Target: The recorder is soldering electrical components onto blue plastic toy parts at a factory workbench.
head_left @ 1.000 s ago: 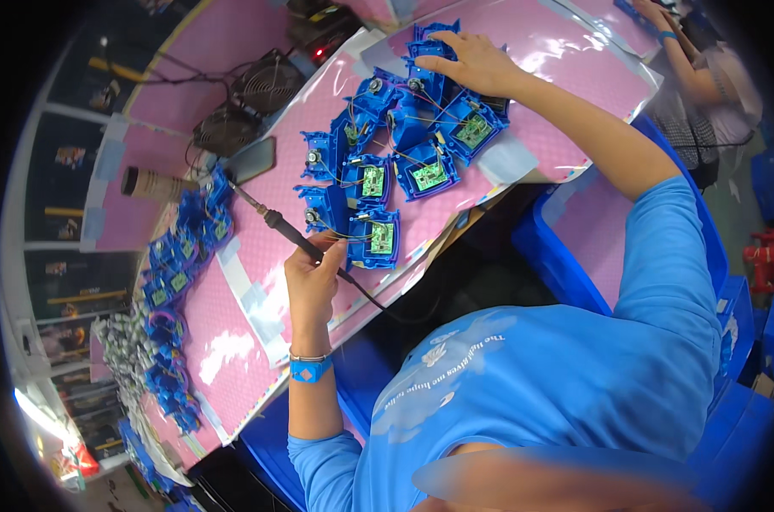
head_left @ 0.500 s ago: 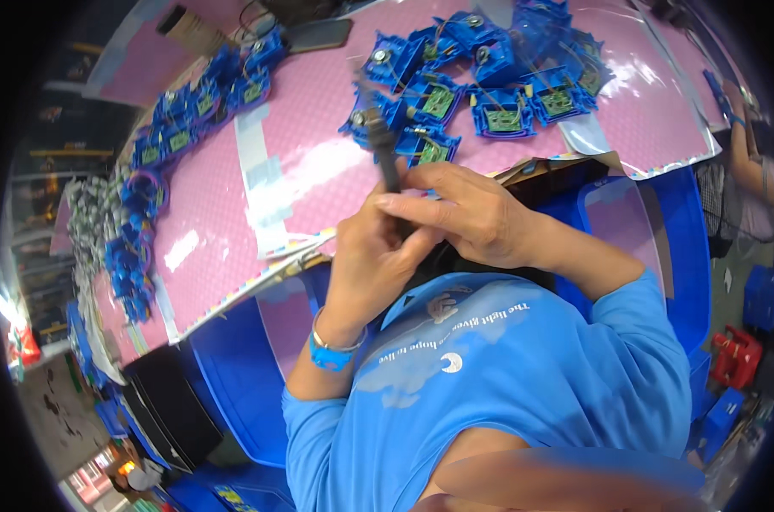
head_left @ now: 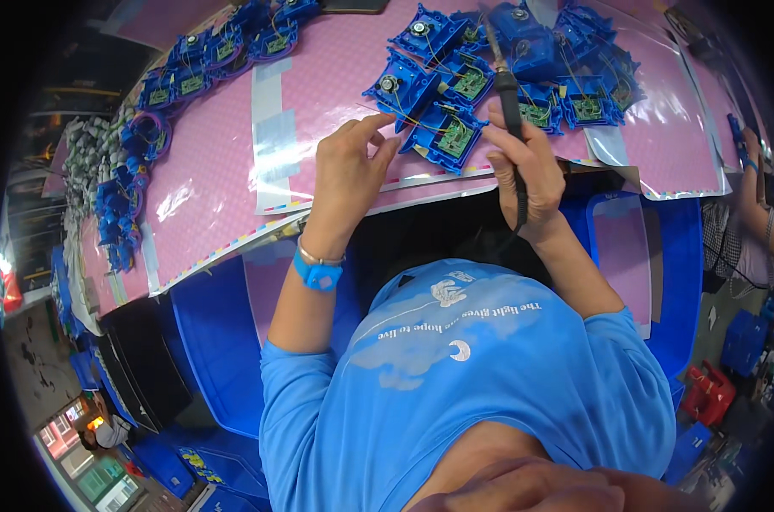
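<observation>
Both hands, which meet around the soldering iron (head_left: 508, 101) half a second ago, are now apart: the iron has gone over to the right side, and the left hand (head_left: 351, 166) has moved out to the nearest blue casing.

The right hand (head_left: 534, 183) has its fingers wrapped round the dark handle, with the metal tip pointing away from the body, over the group of casings. Thumb and forefinger of the left hand are parted, the other fingers curled; its fingertips are right by the thin wires, but whether they touch one is too fine to make out.

That nearest blue casing lies in two parts near the table edge, between the two hands: a left half with a round speaker (head_left: 389, 84) and a right half with a green circuit board (head_left: 454, 136), linked by yellow and red wires. More blue casings (head_left: 436, 32) lie behind it and off to the right, some beneath the line of the iron.

Along the left of the pink table cover (head_left: 212, 166) runs a row of wired blue units (head_left: 189, 78), beside a heap of grey parts (head_left: 84, 141). Pale tape (head_left: 272, 128) crosses the cover between the row and the casings.
</observation>
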Demonstrator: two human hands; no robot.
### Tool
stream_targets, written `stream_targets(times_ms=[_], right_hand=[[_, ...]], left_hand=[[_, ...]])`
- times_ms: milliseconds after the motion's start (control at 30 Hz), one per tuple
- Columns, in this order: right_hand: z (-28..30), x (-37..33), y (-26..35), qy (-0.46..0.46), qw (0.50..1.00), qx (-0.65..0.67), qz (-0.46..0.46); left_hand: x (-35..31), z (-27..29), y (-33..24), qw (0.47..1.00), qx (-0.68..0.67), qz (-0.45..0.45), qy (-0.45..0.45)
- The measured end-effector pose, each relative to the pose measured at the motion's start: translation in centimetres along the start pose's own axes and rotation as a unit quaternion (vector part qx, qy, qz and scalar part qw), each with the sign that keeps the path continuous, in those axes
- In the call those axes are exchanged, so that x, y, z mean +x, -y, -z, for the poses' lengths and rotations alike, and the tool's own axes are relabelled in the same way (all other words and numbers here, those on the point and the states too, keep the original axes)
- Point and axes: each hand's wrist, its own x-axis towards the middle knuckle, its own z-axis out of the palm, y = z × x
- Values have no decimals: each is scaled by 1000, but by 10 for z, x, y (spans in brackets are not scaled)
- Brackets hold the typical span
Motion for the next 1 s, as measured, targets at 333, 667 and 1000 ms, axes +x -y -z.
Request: stream_targets(times_ms=[333, 667, 1000], right_hand=[[-16, -12, 8, 61, 998, 36, -3], [-29, -4, 20, 113, 986, 123, 0], [-29, 26, 35, 78, 973, 216, -22]], left_hand=[[-25, 3, -18, 999, 14, 40, 17], [-58, 35, -29, 949, -207, 239, -17], [-69, 42, -30, 676, -672, 279, -118]])
